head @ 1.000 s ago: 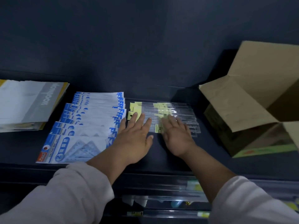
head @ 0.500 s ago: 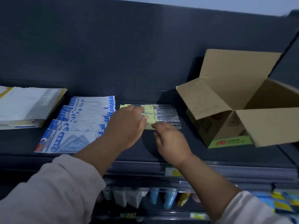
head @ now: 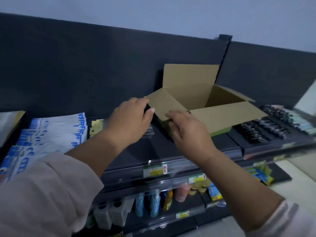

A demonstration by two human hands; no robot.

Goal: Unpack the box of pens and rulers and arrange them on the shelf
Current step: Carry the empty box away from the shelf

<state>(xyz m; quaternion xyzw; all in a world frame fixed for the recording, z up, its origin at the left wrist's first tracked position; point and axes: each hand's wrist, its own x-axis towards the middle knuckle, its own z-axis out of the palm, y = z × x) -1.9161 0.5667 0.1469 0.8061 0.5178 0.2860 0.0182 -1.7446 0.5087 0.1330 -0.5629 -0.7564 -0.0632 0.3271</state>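
An open cardboard box [head: 227, 113] stands on the dark shelf [head: 153, 147], its flaps spread out. My left hand [head: 130, 120] hovers at the box's left flap [head: 164, 103], fingers loosely curved, thumb at the flap's edge. Just to its right, my right hand [head: 188, 132] has its curled fingertips against the same flap and the box's left wall. Neither hand holds an item. Clear ruler packs with yellow labels [head: 95, 127] lie left of the box, mostly hidden behind my left hand. Rows of pens [head: 259, 129] lie right of the box.
Blue-and-white set-square packs [head: 56, 129] lie fanned at the left, with a stack of notebooks [head: 8, 124] beyond them. A price-label rail [head: 155, 170] runs along the shelf front. Lower shelves hold bottles [head: 153, 204] and small packets [head: 259, 175].
Both hands have left the ruler packs and moved right to the box's left flap. The view has swung up and right, bringing the pens and wall into sight.
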